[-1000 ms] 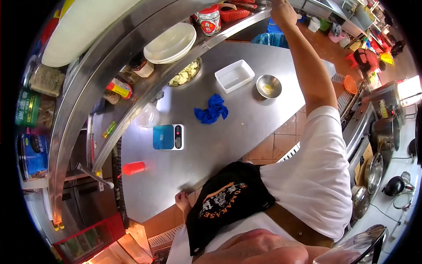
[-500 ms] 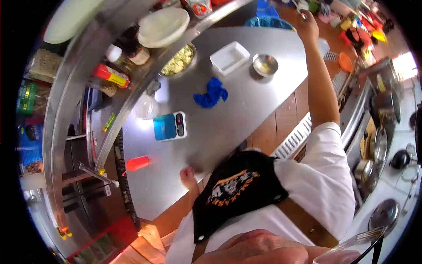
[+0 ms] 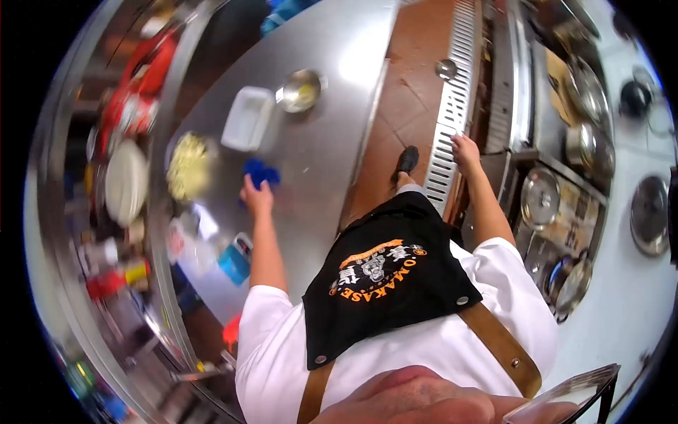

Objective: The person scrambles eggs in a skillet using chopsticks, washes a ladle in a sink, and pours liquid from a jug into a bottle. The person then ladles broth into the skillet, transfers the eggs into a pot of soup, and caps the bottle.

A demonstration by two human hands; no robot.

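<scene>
My left hand (image 3: 257, 198) reaches over the steel table, its fingers closed on a crumpled blue cloth (image 3: 263, 172). Out to the side, above the floor grating, my right hand (image 3: 465, 153) is closed around what looks like a ladle (image 3: 446, 68). Its round metal bowl shows well beyond the fingers; the thin handle is hard to make out against the slats. Near the cloth stand a white rectangular tray (image 3: 248, 119) and a metal bowl (image 3: 299, 92) with a little yellowish food. A blurred heap of chopped pale-green food (image 3: 187, 166) lies farther left.
A blue-topped kitchen scale (image 3: 235, 261) sits on the steel table (image 3: 321, 152), close to my left forearm. A shelf with bottles and a white oval dish (image 3: 127, 182) runs along the left. On the right are a cooking counter with pots (image 3: 590, 148) and metal lids (image 3: 540, 198).
My left hand has moved from the table's near edge to the blue cloth and taken hold of it. My right hand has come down and closer to my body. The view has turned.
</scene>
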